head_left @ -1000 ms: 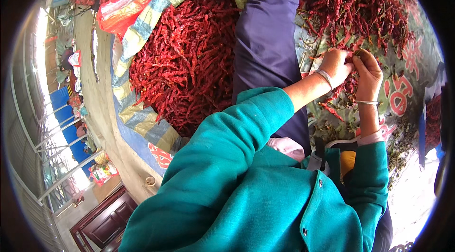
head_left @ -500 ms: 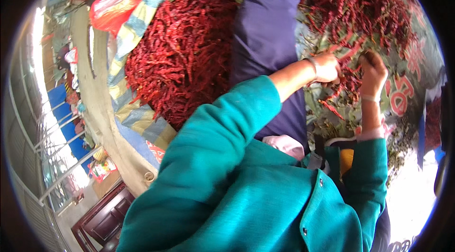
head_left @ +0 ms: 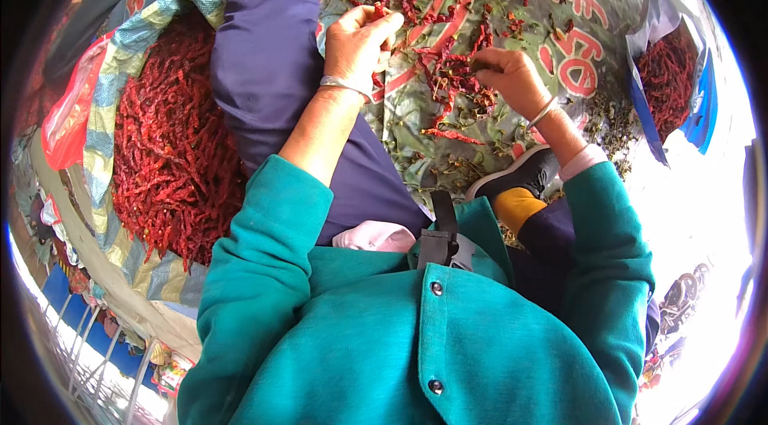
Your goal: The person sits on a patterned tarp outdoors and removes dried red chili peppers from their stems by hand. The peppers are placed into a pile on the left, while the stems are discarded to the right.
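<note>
Dried red chillies (head_left: 448,77) pinched by right hand (head_left: 512,81) fingertips; left hand (head_left: 356,41) fingers curled shut around one chilli (head_left: 378,11).

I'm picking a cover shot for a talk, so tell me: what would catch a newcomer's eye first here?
First, the big heap of dried red chillies in an open striped sack at the left. Then the two bare hands at the top centre: the left hand pinching a chilli, the right hand among loose chillies on a printed green sheet. The teal jacket fills the lower half.
</note>
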{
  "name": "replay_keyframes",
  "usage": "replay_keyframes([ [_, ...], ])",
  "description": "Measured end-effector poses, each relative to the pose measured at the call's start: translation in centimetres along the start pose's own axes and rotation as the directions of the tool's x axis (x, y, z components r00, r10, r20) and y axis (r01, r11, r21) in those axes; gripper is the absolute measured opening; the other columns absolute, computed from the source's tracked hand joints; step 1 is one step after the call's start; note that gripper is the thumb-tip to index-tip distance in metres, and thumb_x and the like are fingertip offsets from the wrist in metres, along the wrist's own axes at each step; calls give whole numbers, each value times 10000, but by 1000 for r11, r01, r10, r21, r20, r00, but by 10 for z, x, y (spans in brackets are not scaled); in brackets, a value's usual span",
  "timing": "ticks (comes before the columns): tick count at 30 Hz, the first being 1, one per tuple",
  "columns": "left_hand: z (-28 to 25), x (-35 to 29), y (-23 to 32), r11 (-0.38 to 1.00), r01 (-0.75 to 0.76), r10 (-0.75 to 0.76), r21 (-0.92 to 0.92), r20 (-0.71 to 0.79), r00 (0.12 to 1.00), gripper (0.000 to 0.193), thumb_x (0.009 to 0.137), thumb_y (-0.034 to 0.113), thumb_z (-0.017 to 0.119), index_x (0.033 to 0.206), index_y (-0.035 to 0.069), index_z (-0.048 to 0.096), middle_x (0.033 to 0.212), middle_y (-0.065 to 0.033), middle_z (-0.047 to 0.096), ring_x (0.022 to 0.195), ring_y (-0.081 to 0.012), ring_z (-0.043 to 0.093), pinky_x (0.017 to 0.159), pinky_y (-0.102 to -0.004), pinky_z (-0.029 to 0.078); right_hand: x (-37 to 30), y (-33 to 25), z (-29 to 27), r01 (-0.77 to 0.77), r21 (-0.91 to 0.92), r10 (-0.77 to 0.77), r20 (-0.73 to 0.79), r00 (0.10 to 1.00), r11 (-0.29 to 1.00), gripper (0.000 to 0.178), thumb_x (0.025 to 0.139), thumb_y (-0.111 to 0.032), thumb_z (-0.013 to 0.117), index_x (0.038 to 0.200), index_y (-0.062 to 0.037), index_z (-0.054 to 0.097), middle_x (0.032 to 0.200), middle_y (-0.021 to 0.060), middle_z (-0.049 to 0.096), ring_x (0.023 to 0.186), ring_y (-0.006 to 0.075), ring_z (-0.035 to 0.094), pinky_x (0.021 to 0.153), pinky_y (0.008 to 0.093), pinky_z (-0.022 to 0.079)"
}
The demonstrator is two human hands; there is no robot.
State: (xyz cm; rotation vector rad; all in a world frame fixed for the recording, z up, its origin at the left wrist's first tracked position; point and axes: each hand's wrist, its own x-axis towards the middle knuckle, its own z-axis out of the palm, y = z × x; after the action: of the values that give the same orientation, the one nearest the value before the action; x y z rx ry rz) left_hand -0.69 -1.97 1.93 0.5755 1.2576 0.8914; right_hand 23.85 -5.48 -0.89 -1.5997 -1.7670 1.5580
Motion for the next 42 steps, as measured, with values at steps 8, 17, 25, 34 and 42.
replay_keyframes([
  [8, 4, 7, -14, 998, 60, -59, -26, 30, 998, 135, 828, 170, 630, 854, 43, 592, 682, -38, 583, 485, -84, 499, 407, -204, 385, 55, -8, 15, 212, -563, -331, -117, 937, 799, 182, 739, -119, 609, 915, -72, 603, 830, 119, 585, 760, 307, 594, 663, 386, 489],
  [17, 2, 14, -19, 998, 49, -50, 24, 22, 999, 105, 807, 120, 635, 848, 39, 584, 700, -30, 578, 520, -82, 507, 431, -201, 383, 98, 2, 29, 135, -757, -386, -164, 908, 639, 306, 716, -83, 610, 1018, -113, 567, 920, 97, 612, 862, 296, 604, 741, 377, 498],
  [25, 15, 9, -47, 940, -108, 18, 325, 269, 963, 195, 769, 60, 675, 939, -13, 613, 841, -53, 640, 718, -113, 600, 663, -221, 484, 25, -14, 35, -164, 732, 232, 8, 973, 661, 148, 837, -76, 597, 953, 14, 618, 770, 61, 639, 600, 115, 612, 500, 215, 502],
  [34, 18, 6, -48, 950, -48, -62, 308, 338, 939, 242, 772, 120, 694, 951, -23, 617, 781, -60, 636, 618, -111, 584, 564, -231, 483, 21, -25, 37, 55, 717, 150, -219, 964, 695, 199, 826, -93, 625, 1005, -6, 620, 785, 20, 622, 607, 71, 567, 533, 202, 469],
  [42, 29, 2, -28, 934, 142, -250, 327, 315, 916, 161, 775, 121, 660, 901, 25, 630, 702, -13, 594, 541, -66, 525, 431, -199, 410, 27, -33, 31, 255, -368, -400, -401, 824, 894, 102, 761, -81, 631, 857, -46, 635, 792, 79, 583, 679, 208, 595, 605, 274, 479],
])
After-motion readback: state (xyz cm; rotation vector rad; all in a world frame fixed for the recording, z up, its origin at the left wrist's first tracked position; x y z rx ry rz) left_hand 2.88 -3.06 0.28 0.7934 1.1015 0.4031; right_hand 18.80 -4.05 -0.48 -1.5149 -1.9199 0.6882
